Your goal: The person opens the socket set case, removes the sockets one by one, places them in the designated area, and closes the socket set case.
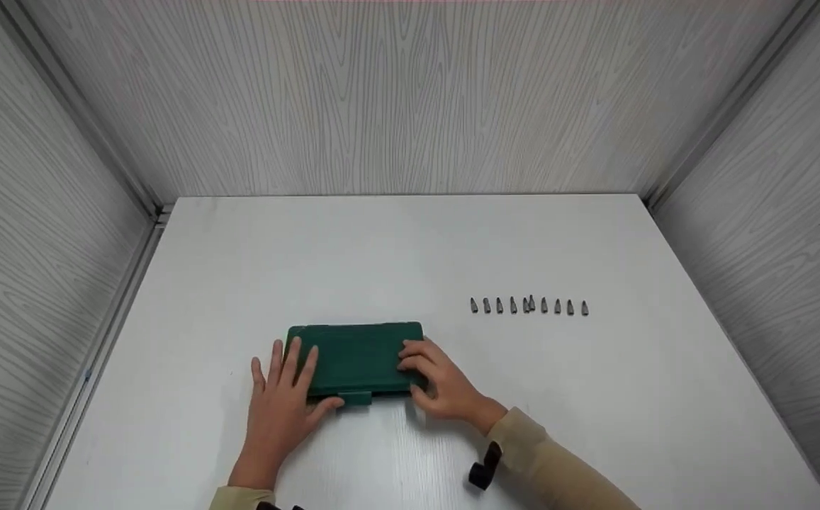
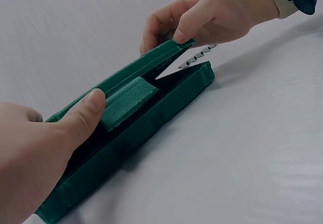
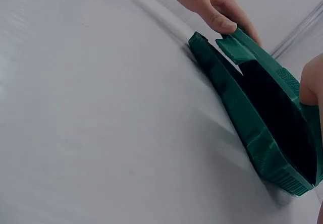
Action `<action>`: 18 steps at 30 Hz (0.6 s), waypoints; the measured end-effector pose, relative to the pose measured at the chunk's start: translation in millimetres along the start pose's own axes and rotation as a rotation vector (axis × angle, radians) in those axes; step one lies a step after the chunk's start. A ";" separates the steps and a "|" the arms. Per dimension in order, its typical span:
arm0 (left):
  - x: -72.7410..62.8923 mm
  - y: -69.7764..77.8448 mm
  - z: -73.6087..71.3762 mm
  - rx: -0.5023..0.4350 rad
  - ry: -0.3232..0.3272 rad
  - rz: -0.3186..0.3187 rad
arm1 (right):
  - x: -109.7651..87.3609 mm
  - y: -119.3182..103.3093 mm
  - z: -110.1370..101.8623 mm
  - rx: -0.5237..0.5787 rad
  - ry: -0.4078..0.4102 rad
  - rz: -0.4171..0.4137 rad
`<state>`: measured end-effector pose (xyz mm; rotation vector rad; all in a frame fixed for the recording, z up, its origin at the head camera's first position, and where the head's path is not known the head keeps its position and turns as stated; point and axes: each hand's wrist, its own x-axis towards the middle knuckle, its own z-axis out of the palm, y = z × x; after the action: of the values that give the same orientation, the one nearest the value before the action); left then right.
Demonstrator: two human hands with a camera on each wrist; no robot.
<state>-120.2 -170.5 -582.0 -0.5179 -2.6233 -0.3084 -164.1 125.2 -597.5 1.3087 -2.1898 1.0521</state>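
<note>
A green plastic case lies on the white table, its lid slightly raised from the base, with a dark gap between. My left hand rests on the left part of the lid with straight, spread fingers. Its thumb touches the lid beside the front latch. At the right end, my right hand holds the lid, fingers bent over the top and thumb at the front edge. The inside of the case is too dark to make out.
Several small pointed metal bits stand in a row on the table, right of the case and farther back. Two near the middle of the row are close together. Wood-grain panels enclose the back and both sides.
</note>
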 end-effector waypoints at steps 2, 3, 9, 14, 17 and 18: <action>-1.3 1.4 1.8 0.035 -0.014 0.013 | -2.0 0.9 1.5 -0.038 -0.014 -0.026; -1.8 2.3 2.9 0.040 -0.027 0.023 | -2.7 1.0 1.9 -0.052 -0.019 -0.034; -7.2 5.9 10.0 0.020 -0.115 0.074 | 1.9 -5.0 7.6 -0.199 -0.004 -0.051; -10.3 5.3 14.3 0.022 -0.071 0.075 | 14.2 -17.8 21.4 -0.429 -0.068 -0.034; -9.6 6.1 16.4 0.013 -0.046 0.076 | 20.0 -24.0 29.2 -0.507 -0.168 0.013; -9.2 6.7 17.1 0.009 -0.041 0.074 | 21.2 -25.4 31.2 -0.531 -0.203 0.032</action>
<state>-116.4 -162.1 -600.4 -0.6232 -2.6359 -0.2651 -150.9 81.9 -593.8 1.1682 -2.4119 0.3081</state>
